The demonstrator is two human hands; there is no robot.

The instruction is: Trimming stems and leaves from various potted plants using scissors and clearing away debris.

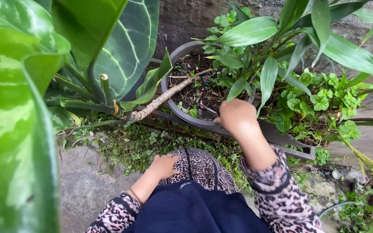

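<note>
The right hand [237,115] is held over the near rim of the grey pot [174,58], fingers curled down toward the soil [195,92]; only its back is seen, so whether anything is gripped cannot be told. Small reddish and blue bits [205,80] lie on the soil just beyond the knuckles, too small to identify. The left hand [164,166] is rested flat, fingers spread, on the leopard-print knee [201,166], well back from the pot and holding nothing.

The pot lies directly ahead of the right hand and up and to the right of the left hand, so the right hand is by far the nearer. A pale dry stick [165,97] is laid across the pot's left rim, its long axis running diagonally from the soil down and leftward, toward the space ahead of the left hand. Green-leaved plants [255,32] rise from the pot above and to the right of the right hand. A large variegated leaf [14,129] hangs far to the left of the left hand.
</note>
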